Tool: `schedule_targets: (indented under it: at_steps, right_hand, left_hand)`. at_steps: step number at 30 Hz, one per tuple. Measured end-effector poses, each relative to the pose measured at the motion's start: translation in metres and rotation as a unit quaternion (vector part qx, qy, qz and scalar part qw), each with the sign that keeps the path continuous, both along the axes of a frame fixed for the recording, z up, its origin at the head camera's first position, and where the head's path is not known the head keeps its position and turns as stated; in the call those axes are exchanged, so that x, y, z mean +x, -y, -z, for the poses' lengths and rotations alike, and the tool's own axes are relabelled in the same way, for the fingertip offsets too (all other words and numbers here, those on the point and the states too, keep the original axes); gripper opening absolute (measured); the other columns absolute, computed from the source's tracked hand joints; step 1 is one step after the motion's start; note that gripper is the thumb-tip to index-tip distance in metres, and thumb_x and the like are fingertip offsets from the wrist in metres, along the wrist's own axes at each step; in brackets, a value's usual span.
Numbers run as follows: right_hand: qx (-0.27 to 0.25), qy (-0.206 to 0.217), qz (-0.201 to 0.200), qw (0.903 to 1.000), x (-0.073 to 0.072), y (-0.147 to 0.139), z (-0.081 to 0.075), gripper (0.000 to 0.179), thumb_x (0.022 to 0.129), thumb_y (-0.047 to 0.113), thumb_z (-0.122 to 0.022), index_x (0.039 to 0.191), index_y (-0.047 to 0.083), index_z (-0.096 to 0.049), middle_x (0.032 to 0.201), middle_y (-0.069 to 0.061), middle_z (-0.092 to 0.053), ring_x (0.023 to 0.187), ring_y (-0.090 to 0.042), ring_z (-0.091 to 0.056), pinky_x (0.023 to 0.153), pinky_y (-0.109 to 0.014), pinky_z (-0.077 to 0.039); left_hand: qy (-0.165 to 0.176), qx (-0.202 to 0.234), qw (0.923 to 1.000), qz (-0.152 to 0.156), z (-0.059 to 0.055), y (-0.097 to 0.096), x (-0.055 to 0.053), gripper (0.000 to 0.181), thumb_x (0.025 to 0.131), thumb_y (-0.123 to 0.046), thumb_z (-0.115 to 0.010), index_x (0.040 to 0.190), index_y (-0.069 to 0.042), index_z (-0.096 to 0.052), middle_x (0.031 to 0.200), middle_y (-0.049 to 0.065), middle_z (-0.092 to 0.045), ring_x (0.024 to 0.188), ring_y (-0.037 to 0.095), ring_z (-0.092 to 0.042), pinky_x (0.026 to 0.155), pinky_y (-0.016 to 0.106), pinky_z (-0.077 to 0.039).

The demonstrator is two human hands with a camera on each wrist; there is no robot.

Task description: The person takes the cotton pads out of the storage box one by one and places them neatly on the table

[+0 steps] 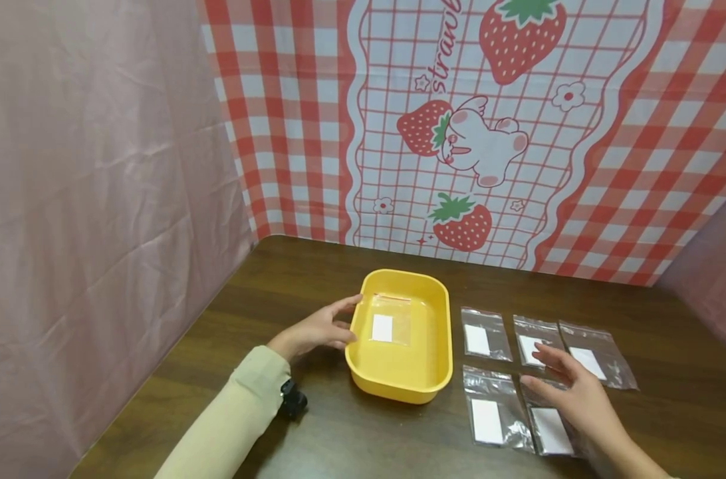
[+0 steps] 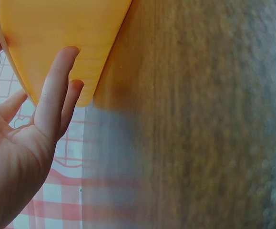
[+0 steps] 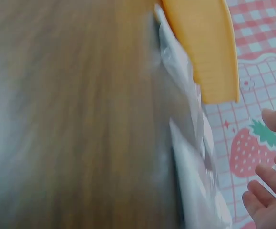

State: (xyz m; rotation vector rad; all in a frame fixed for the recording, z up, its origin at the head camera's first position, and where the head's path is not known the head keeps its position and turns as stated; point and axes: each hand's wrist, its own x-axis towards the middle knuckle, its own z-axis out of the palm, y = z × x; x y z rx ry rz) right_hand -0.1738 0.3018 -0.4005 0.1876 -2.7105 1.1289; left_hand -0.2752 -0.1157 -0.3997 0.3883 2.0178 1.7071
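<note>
A yellow plastic bin (image 1: 400,386) stands on the table with one clear zip bag (image 1: 393,321) lying inside, a white card in it. My left hand (image 1: 320,328) is at the bin's left rim, its fingers loosely extended. Seen from the left wrist, fingers of that hand (image 2: 37,114) lie along the outer wall of the bin (image 2: 56,28). To the right of the bin, several more zip bags with white cards, such as the near one (image 1: 487,420), lie flat. Over them hovers my right hand (image 1: 578,392), fingers spread and holding nothing, partly hiding the bags (image 3: 195,181) beneath.
The dark wooden table (image 1: 351,446) runs back to a red checked strawberry cloth (image 1: 459,166) hanging behind it. A pink curtain (image 1: 118,199) borders the left side. On my left wrist sits a small black camera (image 1: 293,399).
</note>
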Motion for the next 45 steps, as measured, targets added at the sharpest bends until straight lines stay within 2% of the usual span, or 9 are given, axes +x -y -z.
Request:
schedule_targets:
  at_steps: [4, 11, 15, 20, 24, 30, 33, 37, 45]
  right_hand:
    - [-0.033, 0.002, 0.003, 0.9994, -0.005, 0.011, -0.002, 0.063, 0.083, 0.027, -0.070, 0.134, 0.001, -0.044, 0.125, -0.022, -0.052, 0.108, -0.038, -0.052, 0.074, -0.010, -0.043]
    - [-0.060, -0.026, -0.001, 0.9979, -0.013, 0.030, -0.001, 0.060, 0.081, 0.023, -0.072, 0.131, 0.000, -0.047, 0.119, -0.022, -0.055, 0.101, -0.001, -0.051, 0.080, -0.008, -0.041]
    - [-0.067, -0.022, -0.001, 0.9975, -0.020, 0.040, -0.002, 0.059, 0.081, 0.023, -0.072, 0.130, 0.000, -0.048, 0.121, -0.021, -0.055, 0.106, -0.015, -0.052, 0.083, -0.012, -0.042]
    - [-0.087, 0.006, -0.004, 0.9961, -0.026, 0.054, -0.006, 0.062, 0.082, 0.025, -0.071, 0.130, -0.003, -0.046, 0.126, -0.023, -0.051, 0.114, -0.035, -0.048, 0.091, -0.031, -0.044]
    - [-0.111, 0.004, -0.013, 0.9937, -0.030, 0.065, -0.009, 0.060, 0.081, 0.021, -0.072, 0.129, -0.003, -0.046, 0.125, -0.023, -0.052, 0.114, -0.032, -0.050, 0.090, -0.028, -0.045]
    - [-0.147, -0.018, -0.030, 0.9885, -0.040, 0.081, -0.011, 0.058, 0.079, 0.015, -0.074, 0.128, -0.002, -0.048, 0.123, -0.022, -0.054, 0.101, -0.001, -0.052, 0.087, -0.019, -0.044]
    - [-0.162, -0.007, -0.031, 0.9863, -0.044, 0.089, -0.012, 0.059, 0.080, 0.016, -0.074, 0.129, -0.001, -0.048, 0.123, -0.022, -0.054, 0.105, -0.010, -0.054, 0.091, -0.027, -0.044]
    - [-0.178, 0.005, -0.034, 0.9835, -0.051, 0.098, -0.014, 0.059, 0.079, 0.017, -0.074, 0.130, 0.000, -0.048, 0.122, -0.021, -0.054, 0.113, -0.035, -0.050, 0.090, -0.030, -0.045]
    - [-0.188, 0.006, -0.059, 0.9803, -0.062, 0.117, -0.028, 0.057, 0.080, 0.015, -0.073, 0.129, -0.002, -0.049, 0.122, -0.023, -0.053, 0.112, -0.033, -0.051, 0.093, -0.037, -0.044]
  left_hand:
    - [-0.004, 0.000, 1.0000, 0.001, 0.000, -0.001, 0.000, 0.081, 0.080, 0.001, -0.066, 0.147, -0.017, -0.025, 0.143, 0.014, -0.026, 0.112, 0.029, -0.051, 0.077, 0.037, -0.053]
    - [0.004, -0.003, 1.0000, -0.002, 0.000, -0.001, 0.001, 0.081, 0.080, 0.000, -0.066, 0.147, -0.019, -0.026, 0.143, 0.012, -0.026, 0.112, 0.028, -0.051, 0.078, 0.037, -0.052]
    - [0.006, -0.001, 1.0000, -0.005, 0.000, -0.001, 0.001, 0.081, 0.079, 0.000, -0.067, 0.147, -0.020, -0.027, 0.144, 0.012, -0.026, 0.111, 0.028, -0.051, 0.078, 0.037, -0.052]
    - [0.004, -0.004, 0.9999, -0.009, 0.000, -0.001, 0.001, 0.081, 0.079, -0.001, -0.067, 0.146, -0.022, -0.028, 0.144, 0.011, -0.026, 0.112, 0.027, -0.051, 0.077, 0.036, -0.053]
    - [0.003, -0.004, 0.9999, -0.009, 0.000, -0.001, 0.001, 0.080, 0.079, 0.000, -0.066, 0.146, -0.021, -0.028, 0.143, 0.012, -0.026, 0.112, 0.027, -0.051, 0.077, 0.036, -0.053]
    - [0.002, -0.010, 0.9999, -0.012, -0.001, -0.001, 0.002, 0.079, 0.080, 0.000, -0.066, 0.146, -0.021, -0.028, 0.143, 0.012, -0.026, 0.111, 0.027, -0.051, 0.077, 0.036, -0.053]
    - [0.004, -0.010, 0.9998, -0.013, -0.001, -0.001, 0.003, 0.079, 0.080, 0.001, -0.065, 0.146, -0.021, -0.028, 0.143, 0.012, -0.027, 0.111, 0.028, -0.051, 0.077, 0.036, -0.053]
    - [0.006, -0.006, 0.9999, -0.012, -0.001, -0.001, 0.003, 0.079, 0.080, 0.001, -0.065, 0.146, -0.020, -0.028, 0.142, 0.013, -0.027, 0.111, 0.028, -0.051, 0.077, 0.036, -0.053]
    - [0.001, -0.005, 0.9999, -0.010, -0.001, -0.002, 0.002, 0.080, 0.079, 0.001, -0.065, 0.147, -0.020, -0.028, 0.140, 0.013, -0.029, 0.109, 0.028, -0.053, 0.076, 0.036, -0.053]
